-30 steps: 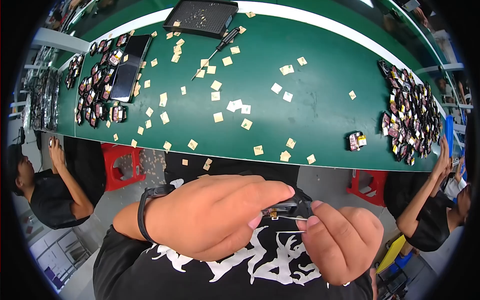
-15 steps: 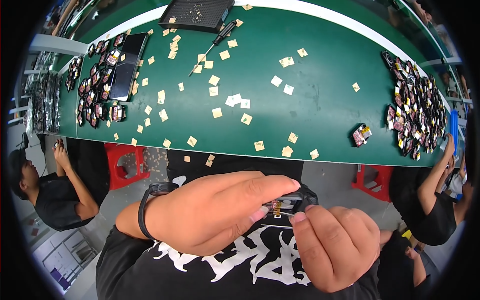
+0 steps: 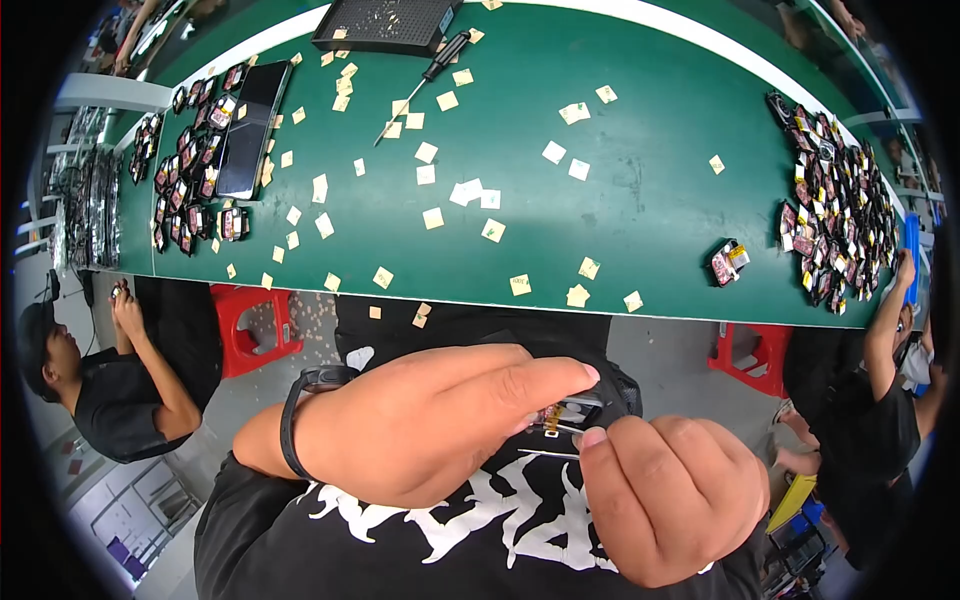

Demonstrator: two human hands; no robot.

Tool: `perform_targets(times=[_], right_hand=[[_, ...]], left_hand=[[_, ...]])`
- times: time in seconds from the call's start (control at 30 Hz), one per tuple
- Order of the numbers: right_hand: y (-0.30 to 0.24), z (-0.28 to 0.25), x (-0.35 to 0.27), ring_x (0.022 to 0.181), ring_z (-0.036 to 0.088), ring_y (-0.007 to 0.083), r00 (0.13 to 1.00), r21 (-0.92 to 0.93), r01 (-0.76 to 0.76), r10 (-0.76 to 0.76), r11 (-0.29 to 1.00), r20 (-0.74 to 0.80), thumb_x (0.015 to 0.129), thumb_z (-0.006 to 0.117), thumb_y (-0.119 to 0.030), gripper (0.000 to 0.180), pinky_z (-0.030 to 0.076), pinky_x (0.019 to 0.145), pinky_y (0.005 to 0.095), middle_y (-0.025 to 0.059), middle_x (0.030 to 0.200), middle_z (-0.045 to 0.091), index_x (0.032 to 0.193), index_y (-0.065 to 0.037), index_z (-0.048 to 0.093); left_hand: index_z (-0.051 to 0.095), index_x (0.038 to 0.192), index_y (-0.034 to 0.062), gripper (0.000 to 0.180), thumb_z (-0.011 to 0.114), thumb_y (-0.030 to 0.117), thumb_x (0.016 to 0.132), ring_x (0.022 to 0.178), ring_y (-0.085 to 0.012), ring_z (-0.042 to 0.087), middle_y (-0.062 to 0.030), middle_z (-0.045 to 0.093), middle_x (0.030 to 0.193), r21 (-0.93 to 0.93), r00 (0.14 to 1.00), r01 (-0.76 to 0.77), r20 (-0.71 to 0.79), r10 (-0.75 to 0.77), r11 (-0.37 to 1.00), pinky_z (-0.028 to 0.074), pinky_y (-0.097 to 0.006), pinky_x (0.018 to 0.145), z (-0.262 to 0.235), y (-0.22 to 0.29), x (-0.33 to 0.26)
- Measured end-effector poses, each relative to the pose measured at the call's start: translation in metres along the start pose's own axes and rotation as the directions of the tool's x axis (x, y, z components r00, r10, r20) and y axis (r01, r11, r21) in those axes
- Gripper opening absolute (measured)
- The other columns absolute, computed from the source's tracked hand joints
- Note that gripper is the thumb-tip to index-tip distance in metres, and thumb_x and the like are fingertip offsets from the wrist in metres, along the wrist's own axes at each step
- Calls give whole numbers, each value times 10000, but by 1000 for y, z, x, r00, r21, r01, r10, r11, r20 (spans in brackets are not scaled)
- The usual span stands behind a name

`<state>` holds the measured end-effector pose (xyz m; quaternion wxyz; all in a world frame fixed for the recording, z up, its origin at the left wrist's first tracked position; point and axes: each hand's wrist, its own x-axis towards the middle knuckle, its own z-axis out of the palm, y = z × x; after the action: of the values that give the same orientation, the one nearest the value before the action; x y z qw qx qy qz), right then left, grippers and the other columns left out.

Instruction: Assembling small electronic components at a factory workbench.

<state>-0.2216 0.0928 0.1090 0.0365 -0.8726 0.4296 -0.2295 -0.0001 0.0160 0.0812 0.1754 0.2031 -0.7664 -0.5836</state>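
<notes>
My left hand is closed around a small black electronic device, held up in front of my chest. Its opened inside faces up and shows a gold-coloured flex strip and tiny parts; my fingers cover much of it. Close on the right, my right hand pinches thin metal tweezers. One slim prong reaches to the gold strip, and the other lies lower, over my black shirt. Whether the tip touches the strip is too small to tell.
On the green table lie scattered cream paper squares, a screwdriver, a black tray and a dark glass panel. Similar devices crowd the left and right; a single device lies apart. People sit at both sides.
Both hands stay nearly in place. My left fingertips have shifted slightly over the device, and my right thumb and finger have drawn closer together on the tweezers. A person on the right has moved.
</notes>
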Motion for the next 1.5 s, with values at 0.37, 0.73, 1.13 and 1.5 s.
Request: perform_targets(times=[0.37,0.73,1.13,1.5], right_hand=[[-11,5,0,546,559,175,998,-158,-43,35,987,-48,682,755,-8,177,333,411,262,97,750,638,828,23,660],[-10,-9,-1,765,588,303,984,-1,-63,62,998,167,800,756,-133,250,429,625,374,174,934,638,965,36,673],[3,9,-2,601,551,196,996,-86,67,-62,994,69,677,739,8,219,360,445,268,135,796,630,874,69,668],[9,15,-12,563,584,229,977,75,-200,205,977,-62,594,774,86,343,421,450,304,128,787,658,918,51,664]], left_hand=[[547,1317,-77,438,546,-156,887,760,-305,628,-232,648,1244,40,997,0,-75,2,999,529,-380,684,6,2,-2],[544,1339,-78,476,540,-168,872,753,-293,624,-219,668,1169,30,998,-13,-53,15,999,528,-375,673,7,-1,-1],[543,1347,-53,450,567,-122,903,777,-277,610,-162,637,949,70,998,29,-59,-25,997,505,-352,699,10,-13,3],[636,1225,-13,313,685,-6,917,772,-222,675,-125,718,972,11,981,121,-155,-118,993,530,-306,706,1,-28,-7]])
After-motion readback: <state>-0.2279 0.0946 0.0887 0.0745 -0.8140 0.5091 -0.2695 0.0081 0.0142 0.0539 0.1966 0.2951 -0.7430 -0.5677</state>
